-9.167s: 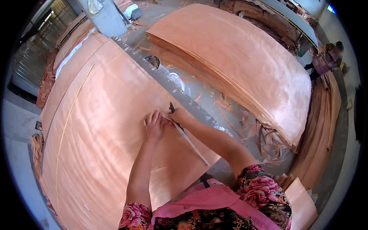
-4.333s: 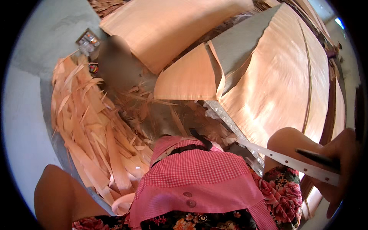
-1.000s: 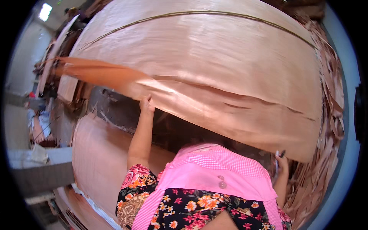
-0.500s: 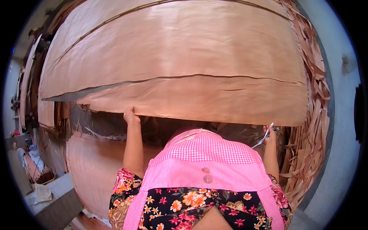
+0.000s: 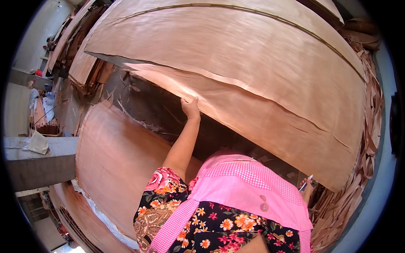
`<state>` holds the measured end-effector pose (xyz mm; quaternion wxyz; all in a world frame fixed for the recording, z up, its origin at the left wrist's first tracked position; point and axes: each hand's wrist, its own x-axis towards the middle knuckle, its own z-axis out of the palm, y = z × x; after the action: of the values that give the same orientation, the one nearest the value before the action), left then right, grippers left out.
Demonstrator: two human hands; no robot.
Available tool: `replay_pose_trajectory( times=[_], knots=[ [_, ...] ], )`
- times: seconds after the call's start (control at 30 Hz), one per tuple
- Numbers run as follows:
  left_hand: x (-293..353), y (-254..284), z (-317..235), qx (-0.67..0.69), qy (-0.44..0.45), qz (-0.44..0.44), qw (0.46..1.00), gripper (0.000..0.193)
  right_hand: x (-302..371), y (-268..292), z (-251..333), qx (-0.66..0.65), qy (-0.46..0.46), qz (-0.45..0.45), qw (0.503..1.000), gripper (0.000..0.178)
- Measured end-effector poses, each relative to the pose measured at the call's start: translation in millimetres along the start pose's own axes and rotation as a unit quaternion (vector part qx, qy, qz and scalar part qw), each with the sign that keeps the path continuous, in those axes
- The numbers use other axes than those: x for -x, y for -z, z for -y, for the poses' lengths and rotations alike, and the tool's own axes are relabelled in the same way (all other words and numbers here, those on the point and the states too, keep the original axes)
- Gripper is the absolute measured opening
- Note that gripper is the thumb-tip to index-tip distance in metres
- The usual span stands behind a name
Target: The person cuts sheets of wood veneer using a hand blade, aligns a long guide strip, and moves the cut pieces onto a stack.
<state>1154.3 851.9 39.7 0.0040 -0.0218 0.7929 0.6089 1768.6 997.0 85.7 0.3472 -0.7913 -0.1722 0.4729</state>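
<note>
A broad sheet of tan wood veneer (image 5: 236, 46) spreads before me, with a thin dark curved strip (image 5: 219, 6) lying across its far part. Along the near side runs a long veneer piece (image 5: 270, 114), split from the sheet by a ragged line. My left hand (image 5: 191, 108) pinches this piece's near edge, thumb on top, with the other fingers hidden beneath. Close to its right end, my right hand (image 5: 309, 192) is closed around a slim white tool (image 5: 306, 183) whose kind I cannot make out. My apron partly covers that hand.
Another veneer stack (image 5: 118, 156) stands near me on the left, behind a grey ledge (image 5: 42, 162) with a whitish cloth. Loose veneer strips (image 5: 371, 114) hang along the right side by a bluish wall (image 5: 379, 177). Scraps litter the dark gap (image 5: 156, 105) below the sheet.
The view has turned, so the sheet now slopes down to the right. My left hand still grips the near edge, and my right hand still holds the white tool, now lower in view.
</note>
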Motion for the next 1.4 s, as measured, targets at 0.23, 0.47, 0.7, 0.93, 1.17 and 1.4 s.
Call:
replay_pose_trajectory(
  times=[0.23, 0.47, 0.7, 0.93, 1.17, 1.4],
  knots=[
    [13.9, -10.3, -14.8, -0.255, -0.075, -0.089, 0.96, 0.098, 71.7, -41.7, 34.6, 0.026, 0.104, 0.238, 0.965, 0.025],
    [16.8, -8.7, -29.2, -0.407, -0.302, 0.017, 0.862, 0.073, 135.5, -132.8, 54.1, 0.183, 0.071, 0.389, 0.9, 0.016],
    [46.8, -66.7, -49.9, -0.189, -0.531, 0.361, 0.743, 0.053, 177.7, -267.9, 37.6, 0.249, 0.128, 0.497, 0.821, 0.014],
    [51.7, -113.1, -45.5, -0.14, -0.533, 0.373, 0.746, 0.047, 200.2, -399.1, 29.0, 0.109, -0.006, 0.448, 0.887, 0.017],
    [54.8, -118.9, -41.9, -0.23, -0.639, 0.304, 0.668, 0.038, 184.0, -397.0, 55.9, 0.448, 0.339, 0.429, 0.707, 0.02],
    [29.7, -80.0, -55.9, -0.148, -0.508, 0.374, 0.762, 0.041, 187.1, -340.1, 90.6, 0.318, 0.124, 0.565, 0.751, 0.012]
  ],
)
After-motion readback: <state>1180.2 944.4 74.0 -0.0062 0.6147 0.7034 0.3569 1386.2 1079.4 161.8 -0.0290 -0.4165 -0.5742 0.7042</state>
